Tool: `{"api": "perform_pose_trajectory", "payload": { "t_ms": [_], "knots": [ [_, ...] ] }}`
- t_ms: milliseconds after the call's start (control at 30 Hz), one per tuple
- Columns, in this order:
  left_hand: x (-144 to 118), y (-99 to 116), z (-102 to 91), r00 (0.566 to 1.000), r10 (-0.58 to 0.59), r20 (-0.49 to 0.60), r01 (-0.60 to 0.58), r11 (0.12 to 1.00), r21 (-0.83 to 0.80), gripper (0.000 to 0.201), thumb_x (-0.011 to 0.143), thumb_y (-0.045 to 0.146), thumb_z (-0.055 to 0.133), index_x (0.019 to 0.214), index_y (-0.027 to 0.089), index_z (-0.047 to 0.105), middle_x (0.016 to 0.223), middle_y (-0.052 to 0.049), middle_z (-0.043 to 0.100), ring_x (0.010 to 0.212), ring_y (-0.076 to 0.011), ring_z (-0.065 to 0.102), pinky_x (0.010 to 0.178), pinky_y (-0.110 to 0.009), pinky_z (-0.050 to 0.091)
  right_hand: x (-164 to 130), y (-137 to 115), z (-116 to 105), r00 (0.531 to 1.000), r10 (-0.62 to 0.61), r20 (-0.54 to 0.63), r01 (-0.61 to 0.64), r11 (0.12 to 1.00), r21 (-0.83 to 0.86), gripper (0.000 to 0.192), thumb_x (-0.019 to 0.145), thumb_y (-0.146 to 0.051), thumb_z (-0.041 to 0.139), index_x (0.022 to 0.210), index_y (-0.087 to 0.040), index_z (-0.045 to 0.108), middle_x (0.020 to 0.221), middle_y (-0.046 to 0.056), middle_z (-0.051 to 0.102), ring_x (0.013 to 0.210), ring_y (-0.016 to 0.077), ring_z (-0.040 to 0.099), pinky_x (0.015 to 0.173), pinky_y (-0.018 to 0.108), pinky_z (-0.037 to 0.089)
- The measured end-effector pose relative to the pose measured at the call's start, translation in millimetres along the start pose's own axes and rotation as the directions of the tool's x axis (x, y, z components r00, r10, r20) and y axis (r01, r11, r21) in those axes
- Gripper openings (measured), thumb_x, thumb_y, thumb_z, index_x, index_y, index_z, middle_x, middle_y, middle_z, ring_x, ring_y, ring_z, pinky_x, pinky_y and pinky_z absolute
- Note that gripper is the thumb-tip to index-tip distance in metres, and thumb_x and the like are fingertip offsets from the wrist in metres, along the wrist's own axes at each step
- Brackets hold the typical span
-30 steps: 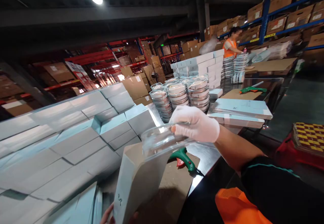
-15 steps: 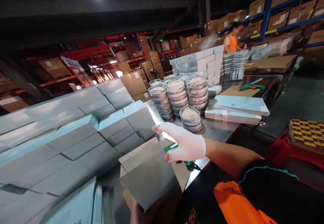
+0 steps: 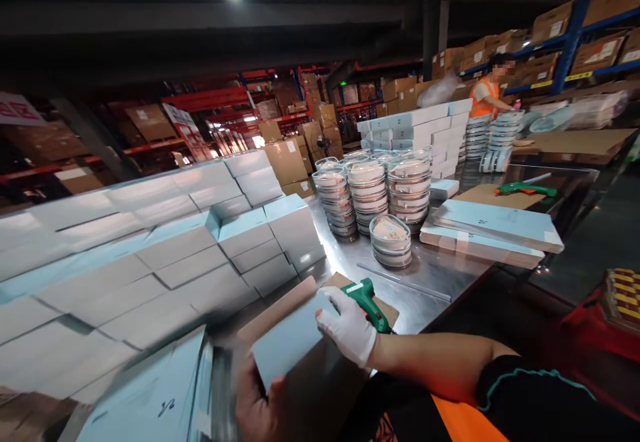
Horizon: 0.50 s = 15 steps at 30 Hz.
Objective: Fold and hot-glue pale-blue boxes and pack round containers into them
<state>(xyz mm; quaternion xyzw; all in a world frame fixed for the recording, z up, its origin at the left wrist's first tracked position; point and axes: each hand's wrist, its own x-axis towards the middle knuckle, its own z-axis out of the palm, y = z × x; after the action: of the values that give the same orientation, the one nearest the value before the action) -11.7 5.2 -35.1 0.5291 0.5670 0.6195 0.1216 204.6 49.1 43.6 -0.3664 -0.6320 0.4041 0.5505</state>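
Note:
A light blue carton box [image 3: 293,335] lies flat-side up at the near edge of the steel table [image 3: 430,275]. My bare left hand [image 3: 257,405] grips its near lower corner from underneath. My white-gloved right hand [image 3: 347,325] presses on its right end, fingers curled over the edge. A green glue gun [image 3: 369,301] lies on brown cardboard just past my right hand. The glass dish seen earlier is hidden.
A large pile of light blue boxes [image 3: 150,255] fills the left. Stacks of lidded glass dishes [image 3: 373,189] stand mid-table, a short stack [image 3: 391,241] in front. Flat box blanks [image 3: 493,229] lie right. A person in an orange vest [image 3: 487,95] works far back.
The glass dish went into the open box, and the box was then shut and turned from upright to flat. My right hand moved from the dish down onto the box's end.

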Motion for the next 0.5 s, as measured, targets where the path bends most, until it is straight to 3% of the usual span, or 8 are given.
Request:
{"api": "perform_pose_trajectory", "payload": {
  "t_ms": [67, 167, 233, 300, 400, 500],
  "knots": [
    [-7, 6, 3.9, 1.0, 0.022, -0.011, -0.022, 0.999, -0.029, 0.073, 0.083, 0.073, 0.072, 0.134, 0.022, 0.064, 0.13, -0.015, 0.071, 0.136, -0.0387, 0.064, 0.108, -0.049, 0.058, 4, -3, 3, 0.998, 0.011, -0.063, -0.013, 1.0, -0.027, 0.045, 0.085, -0.028, 0.067, 0.129, -0.02, 0.062, 0.111, 0.008, 0.072, 0.1, 0.0254, 0.069, 0.096, 0.041, 0.059],
    [-14, 12, 2.4, 0.995, 0.069, 0.069, -0.071, 0.997, 0.027, 0.056, 0.085, 0.068, 0.074, 0.122, 0.026, 0.071, 0.13, -0.011, 0.072, 0.153, -0.039, 0.049, 0.126, -0.054, 0.043, 10, -7, -8, 0.996, -0.082, 0.038, 0.084, 0.996, -0.039, 0.058, 0.089, -0.023, 0.06, 0.146, -0.022, 0.053, 0.127, 0.009, 0.071, 0.107, 0.0234, 0.07, 0.102, 0.041, 0.057],
    [-11, 13, -4.4, 0.993, 0.057, 0.104, -0.063, 0.996, 0.059, 0.052, 0.084, 0.067, 0.076, 0.116, 0.026, 0.074, 0.127, -0.01, 0.074, 0.153, -0.0403, 0.048, 0.127, -0.056, 0.041, 14, -8, -28, 0.985, -0.136, 0.107, 0.156, 0.964, -0.216, 0.049, 0.096, -0.028, 0.057, 0.145, -0.021, 0.057, 0.136, 0.013, 0.069, 0.121, 0.0257, 0.068, 0.111, 0.044, 0.053],
    [-4, 13, -13.2, 0.997, 0.016, 0.08, -0.022, 0.997, 0.076, 0.055, 0.079, 0.067, 0.08, 0.115, 0.025, 0.076, 0.127, -0.01, 0.074, 0.148, -0.0418, 0.052, 0.123, -0.055, 0.045, 17, -3, -54, 0.992, -0.073, 0.099, 0.115, 0.838, -0.533, 0.042, 0.098, -0.035, 0.061, 0.136, -0.016, 0.065, 0.137, 0.019, 0.069, 0.128, 0.0318, 0.065, 0.113, 0.05, 0.049],
    [6, 11, -21.5, 1.0, 0.002, -0.015, 0.0, 0.997, 0.078, 0.057, 0.078, 0.066, 0.083, 0.115, 0.023, 0.077, 0.127, -0.011, 0.074, 0.144, -0.041, 0.056, 0.12, -0.051, 0.047, 16, 14, -86, 0.995, 0.1, 0.027, -0.041, 0.617, -0.786, 0.029, 0.084, -0.035, 0.079, 0.104, -0.014, 0.076, 0.103, 0.019, 0.076, 0.099, 0.0355, 0.073, 0.09, 0.048, 0.057],
    [11, 13, -19.0, 0.998, 0.039, -0.055, -0.035, 0.997, 0.064, 0.058, 0.08, 0.071, 0.079, 0.113, 0.023, 0.076, 0.121, -0.011, 0.075, 0.138, -0.0393, 0.061, 0.117, -0.05, 0.047, 11, 34, -100, 0.993, 0.096, 0.069, -0.009, 0.645, -0.764, 0.021, 0.064, -0.017, 0.088, 0.078, -0.02, 0.073, 0.069, 0.007, 0.07, 0.069, 0.0279, 0.069, 0.067, 0.038, 0.054]
  ]
}}
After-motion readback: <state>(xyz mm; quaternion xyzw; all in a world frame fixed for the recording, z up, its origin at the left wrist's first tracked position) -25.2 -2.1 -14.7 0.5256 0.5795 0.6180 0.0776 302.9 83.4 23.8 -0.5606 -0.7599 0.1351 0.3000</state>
